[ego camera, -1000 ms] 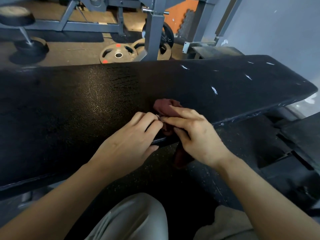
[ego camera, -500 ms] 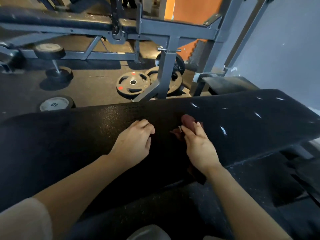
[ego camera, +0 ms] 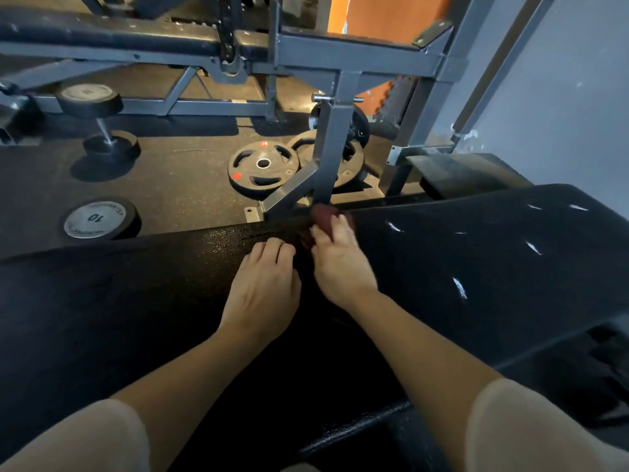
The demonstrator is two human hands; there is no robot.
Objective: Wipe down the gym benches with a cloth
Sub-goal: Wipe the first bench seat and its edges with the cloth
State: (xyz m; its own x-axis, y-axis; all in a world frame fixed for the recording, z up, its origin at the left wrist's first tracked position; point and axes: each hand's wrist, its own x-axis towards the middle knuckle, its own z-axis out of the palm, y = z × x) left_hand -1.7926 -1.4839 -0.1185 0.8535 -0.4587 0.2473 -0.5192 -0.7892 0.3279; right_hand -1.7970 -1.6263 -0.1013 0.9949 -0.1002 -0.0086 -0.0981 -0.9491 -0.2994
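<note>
- Black padded bench (ego camera: 136, 301) runs across the view, L to R; surface textured, w/ a few white scuffs toward the R end.
- Dark red cloth (ego camera: 323, 216) sits bunched at the far edge of the bench, about mid-length, partly under the R fingers.
- R hand (ego camera: 340, 264) reaches across the pad; fingers curled over the cloth and gripping it, palm low over the bench top.
- L hand (ego camera: 263, 287) lies just beside the R hand, on the pad; fingers bent down onto the surface, holding nothing. Fingertips close to the cloth but can't tell if they touch it.
- Both forearms bare, pale sleeves (ego camera: 531, 427) at the bottom corners.
- Behind the bench: grey steel rack frame (ego camera: 335, 144), upright post almost directly beyond the cloth.
- Weight plates (ego camera: 263, 168) lie flat on the dark rubber floor by the foot of the post; one has red dots.
- Dumbbell marked "10" (ego camera: 97, 218) stands on end on the floor, far L, well apart from the hands.
- Another dumbbell (ego camera: 98, 120) stands tilted farther back, L.
- Second bench (ego camera: 112, 34) along the top of view, beyond the frame.
- Grey wall R, orange panel (ego camera: 384, 15) at top.
</note>
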